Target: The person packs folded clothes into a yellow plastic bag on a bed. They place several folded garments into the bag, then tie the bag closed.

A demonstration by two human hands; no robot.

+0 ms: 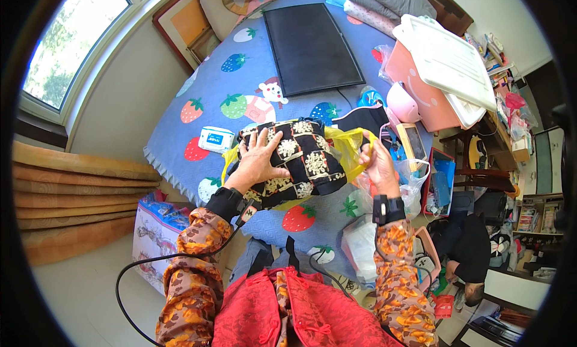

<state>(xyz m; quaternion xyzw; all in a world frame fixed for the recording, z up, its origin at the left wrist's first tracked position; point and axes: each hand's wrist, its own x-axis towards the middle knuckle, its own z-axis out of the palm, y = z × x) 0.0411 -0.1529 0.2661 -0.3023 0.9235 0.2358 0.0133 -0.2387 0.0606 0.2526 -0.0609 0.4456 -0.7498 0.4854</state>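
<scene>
A folded black cloth with a cream flower pattern (311,155) lies on the bed before me, on a yellow plastic bag (345,142) that shows around it. My left hand (259,160) rests on the cloth's left part, palm down with its fingers spread. To the right of the cloth, my right hand (378,160) grips the bag's yellow handle between thumb and fingers. A white and blue pack of wipes (216,139) lies left of the cloth. The underside of the bag is hidden.
Beyond the cloth, a flat black screen (315,49) lies on the strawberry-print bedspread (207,85). At right stand a pink storage box (417,90) with a white lid (446,58), a pink helmet (402,103) and clear plastic bags (360,247). Another person (466,247) bends down at far right.
</scene>
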